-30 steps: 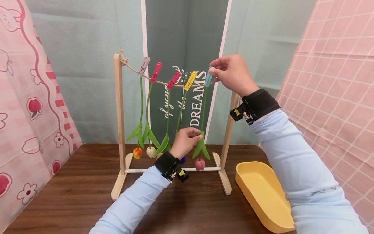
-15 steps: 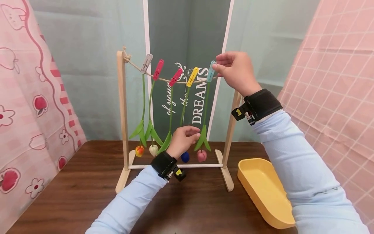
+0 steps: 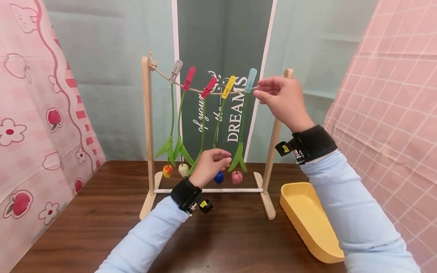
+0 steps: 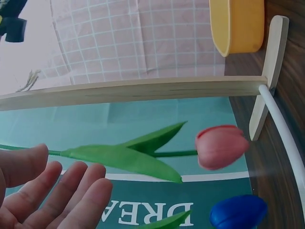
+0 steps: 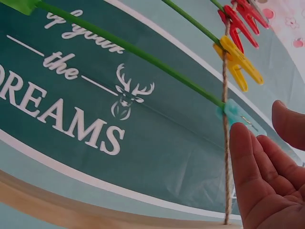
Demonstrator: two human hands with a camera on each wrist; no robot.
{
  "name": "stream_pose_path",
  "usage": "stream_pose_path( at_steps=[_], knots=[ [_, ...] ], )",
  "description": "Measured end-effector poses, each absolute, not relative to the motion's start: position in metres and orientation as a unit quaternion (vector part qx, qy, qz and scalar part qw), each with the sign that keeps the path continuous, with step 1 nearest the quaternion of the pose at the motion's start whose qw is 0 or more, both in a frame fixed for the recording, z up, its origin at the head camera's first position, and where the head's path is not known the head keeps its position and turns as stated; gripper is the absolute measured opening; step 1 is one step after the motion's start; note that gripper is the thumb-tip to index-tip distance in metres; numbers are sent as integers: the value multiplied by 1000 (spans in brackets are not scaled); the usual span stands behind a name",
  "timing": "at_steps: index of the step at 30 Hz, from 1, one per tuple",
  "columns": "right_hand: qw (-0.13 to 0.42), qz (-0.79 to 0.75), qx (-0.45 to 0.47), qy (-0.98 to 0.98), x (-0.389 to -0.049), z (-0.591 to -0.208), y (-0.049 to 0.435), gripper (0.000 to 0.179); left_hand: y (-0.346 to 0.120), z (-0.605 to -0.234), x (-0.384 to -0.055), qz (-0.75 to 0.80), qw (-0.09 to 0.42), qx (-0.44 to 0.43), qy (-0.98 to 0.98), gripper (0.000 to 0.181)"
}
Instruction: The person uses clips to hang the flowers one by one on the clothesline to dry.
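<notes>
A pink artificial tulip (image 3: 237,177) hangs head down from a twine line (image 5: 226,162), its stem pinned by a light blue clothespin (image 3: 250,80). Just right of that clothespin is my right hand (image 3: 285,100), thumb and fingers apart, holding nothing. Left of the tulip's leaves my left hand (image 3: 211,165) hovers with relaxed, parted fingers, also holding nothing. Other tulips hang along the line: a blue one (image 3: 219,177) under a yellow clothespin (image 3: 228,87), a white one (image 3: 183,170) and an orange one (image 3: 167,171). One more bloom is hidden behind my left hand.
The twine runs between the posts of a wooden stand (image 3: 149,125), joined low down by a white rod (image 3: 208,190). A yellow tray (image 3: 297,212) sits at the right of the brown table (image 3: 85,227). Curtains close off the sides and back.
My right hand has let go of the light blue clothespin and moved right. My left hand has released the pink tulip and drawn slightly left. The tulip hangs from the line.
</notes>
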State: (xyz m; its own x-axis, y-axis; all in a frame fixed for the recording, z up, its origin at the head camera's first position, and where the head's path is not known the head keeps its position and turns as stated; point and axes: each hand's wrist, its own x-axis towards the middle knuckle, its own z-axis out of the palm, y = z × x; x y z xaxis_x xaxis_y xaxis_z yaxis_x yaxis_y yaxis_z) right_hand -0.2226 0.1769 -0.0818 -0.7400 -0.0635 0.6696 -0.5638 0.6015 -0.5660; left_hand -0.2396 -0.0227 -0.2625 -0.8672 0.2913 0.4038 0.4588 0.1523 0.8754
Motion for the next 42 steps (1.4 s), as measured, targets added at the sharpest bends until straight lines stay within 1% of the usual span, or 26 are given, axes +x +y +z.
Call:
stream_pose_path(
  at_steps=[8, 16, 22, 25, 32, 42],
  knots=[
    [307, 406, 195, -838, -223, -109, 184, 35, -34, -266, -233, -597, 71, -237, -763, 17],
    [303, 393, 196, -846, -223, -130, 181, 33, -47, -265, -228, -599, 68, -236, -762, 18],
    [299, 396, 211, -842, -221, -147, 179, 31, -57, -269, -225, -589, 65, -229, -772, 22],
    [296, 402, 214, -840, -220, -156, 178, 29, -62, -273, -224, -585, 65, -224, -777, 21],
    [279, 389, 224, -849, -221, -175, 174, 29, -77, -280, -218, -587, 45, -215, -779, 16],
    [256, 381, 232, -858, -219, -202, 166, 28, -96, -286, -208, -578, 26, -200, -791, 19]
  ],
)
